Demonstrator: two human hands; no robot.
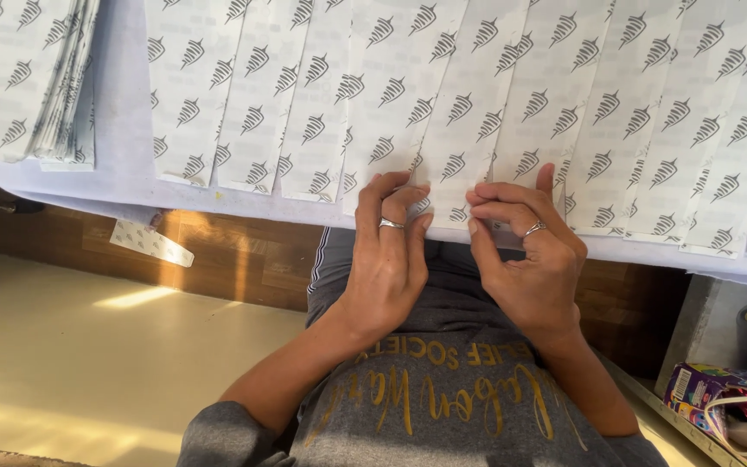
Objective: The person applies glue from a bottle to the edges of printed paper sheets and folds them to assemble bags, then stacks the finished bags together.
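While both hands meet at the near edge of the white table, 1 printed paper strip in the overlapping row is pinched at its lower end. The left hand has its fingers curled onto that end, a ring seen on 1 finger; the right hand is closed on the same end, thumb and fingertips pressed together, also ringed. Neighbouring strips are laid just beside it, partly covering one another. A stack of strips is kept far left. A loose strip hangs below the edge. Colourful packets are seen at lower right.
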